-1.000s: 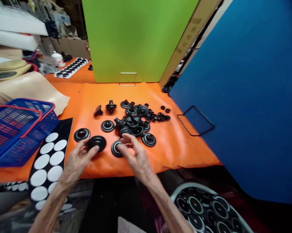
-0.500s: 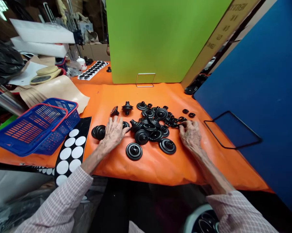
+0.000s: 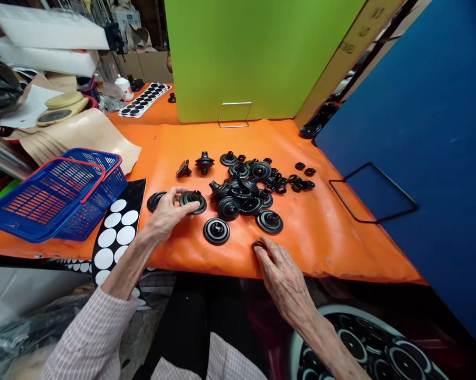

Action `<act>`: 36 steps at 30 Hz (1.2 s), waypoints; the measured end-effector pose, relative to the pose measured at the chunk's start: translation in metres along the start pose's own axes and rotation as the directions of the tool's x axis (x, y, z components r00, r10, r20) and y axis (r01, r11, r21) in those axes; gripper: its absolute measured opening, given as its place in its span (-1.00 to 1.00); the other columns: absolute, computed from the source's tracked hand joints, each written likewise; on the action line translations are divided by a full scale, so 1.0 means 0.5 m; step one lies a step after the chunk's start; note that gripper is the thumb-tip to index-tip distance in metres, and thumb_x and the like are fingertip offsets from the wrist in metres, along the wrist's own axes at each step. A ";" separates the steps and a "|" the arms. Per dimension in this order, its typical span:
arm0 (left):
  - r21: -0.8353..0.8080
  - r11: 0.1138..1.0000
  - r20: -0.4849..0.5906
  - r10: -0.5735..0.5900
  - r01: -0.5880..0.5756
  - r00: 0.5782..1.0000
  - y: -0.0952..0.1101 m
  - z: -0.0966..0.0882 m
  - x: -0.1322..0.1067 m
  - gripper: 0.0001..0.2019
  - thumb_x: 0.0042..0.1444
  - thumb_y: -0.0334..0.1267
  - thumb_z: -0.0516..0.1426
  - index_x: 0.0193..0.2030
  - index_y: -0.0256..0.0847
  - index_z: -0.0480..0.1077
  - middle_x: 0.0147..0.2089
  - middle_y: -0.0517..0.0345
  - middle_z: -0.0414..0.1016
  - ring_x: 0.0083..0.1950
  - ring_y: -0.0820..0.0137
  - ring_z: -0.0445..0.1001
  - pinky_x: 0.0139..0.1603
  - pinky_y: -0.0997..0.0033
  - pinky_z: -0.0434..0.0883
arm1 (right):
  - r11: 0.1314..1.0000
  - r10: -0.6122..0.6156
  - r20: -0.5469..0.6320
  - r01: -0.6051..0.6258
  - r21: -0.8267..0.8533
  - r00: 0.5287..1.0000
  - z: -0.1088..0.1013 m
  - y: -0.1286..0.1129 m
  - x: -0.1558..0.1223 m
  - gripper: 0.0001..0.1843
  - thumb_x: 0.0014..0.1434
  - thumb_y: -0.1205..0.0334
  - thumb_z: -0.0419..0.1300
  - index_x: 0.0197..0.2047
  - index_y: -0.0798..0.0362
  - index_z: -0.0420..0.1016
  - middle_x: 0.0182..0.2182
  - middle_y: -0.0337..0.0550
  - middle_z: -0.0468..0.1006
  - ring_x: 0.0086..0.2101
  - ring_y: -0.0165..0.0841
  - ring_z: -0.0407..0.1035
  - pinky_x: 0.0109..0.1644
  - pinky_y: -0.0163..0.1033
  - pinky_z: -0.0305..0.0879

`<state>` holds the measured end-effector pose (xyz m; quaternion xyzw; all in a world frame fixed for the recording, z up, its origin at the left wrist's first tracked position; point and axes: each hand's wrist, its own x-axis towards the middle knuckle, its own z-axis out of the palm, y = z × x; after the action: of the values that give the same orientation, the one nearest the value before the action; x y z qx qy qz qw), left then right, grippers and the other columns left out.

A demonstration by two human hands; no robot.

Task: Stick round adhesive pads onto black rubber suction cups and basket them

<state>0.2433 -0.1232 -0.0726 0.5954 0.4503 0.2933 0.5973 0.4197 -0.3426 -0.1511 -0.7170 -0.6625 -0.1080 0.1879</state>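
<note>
My left hand (image 3: pixel 167 212) grips the edge of a black stepped disc with a central stem (image 3: pixel 193 201), thumb in front and fingers behind. Close beside that hand lies a ribbed black part (image 3: pixel 154 200), partly covered by it. At the front of the table my right hand (image 3: pixel 281 272) pinches a small black ring-like nut (image 3: pixel 257 244). Between the hands is a heap of black stepped discs (image 3: pixel 241 192). Single discs lie nearer me, one on the left (image 3: pixel 216 231) and one on the right (image 3: pixel 269 221). Small black nuts (image 3: pixel 275 181) are scattered to the heap's right.
A blue basket (image 3: pixel 59 195) with red handles stands left, beside a black sheet of white round stickers (image 3: pixel 115 229). A green panel (image 3: pixel 257 58) rises behind the orange table cover (image 3: pixel 321 243); a blue panel (image 3: pixel 412 116) stands right. A tub of black discs (image 3: pixel 352 343) sits below.
My right hand has moved from the nuts toward me and left, with a small black nut in its fingers. My left hand has drawn a stepped disc slightly left. The view has shifted a little.
</note>
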 end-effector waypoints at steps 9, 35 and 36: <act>-0.485 0.842 0.182 -0.164 0.234 0.969 -0.048 0.001 -0.149 -0.56 -0.12 -0.38 0.35 -0.09 -0.24 0.31 -0.17 0.09 0.51 -0.18 0.33 0.55 -0.23 0.34 0.55 | 0.872 0.216 -0.004 -0.192 0.451 0.976 -0.054 -0.066 0.073 -0.78 0.29 0.18 0.06 -0.02 -0.03 0.41 -0.20 -0.08 0.49 -0.28 -0.27 0.44 -0.18 -0.12 0.46; -0.506 0.833 0.267 -0.095 0.223 0.959 -0.065 0.030 -0.186 -0.54 -0.05 -0.23 0.34 0.00 -0.23 0.36 0.00 -0.04 0.53 -0.02 0.23 0.52 -0.10 0.31 0.52 | 0.287 0.470 0.367 -0.532 0.797 0.803 -0.038 -0.197 0.103 -0.48 0.20 -0.08 0.14 0.16 -0.02 0.33 0.04 0.00 0.46 -0.04 -0.18 0.42 0.07 0.05 0.38; -0.502 0.840 0.274 -0.073 0.207 0.959 -0.066 0.031 -0.187 -0.56 -0.05 -0.23 0.33 -0.02 -0.24 0.39 -0.01 -0.04 0.53 -0.02 0.23 0.52 -0.09 0.32 0.51 | 0.215 0.452 0.422 -0.555 0.803 0.786 -0.036 -0.196 0.105 -0.49 0.18 -0.11 0.15 0.10 -0.01 0.37 0.00 -0.02 0.50 -0.05 -0.18 0.43 0.05 0.04 0.39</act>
<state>0.2116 -0.2167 -0.0888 0.4058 0.3189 0.2850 0.8077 0.3295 -0.2973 -0.1013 -0.6766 -0.3501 0.3669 0.5339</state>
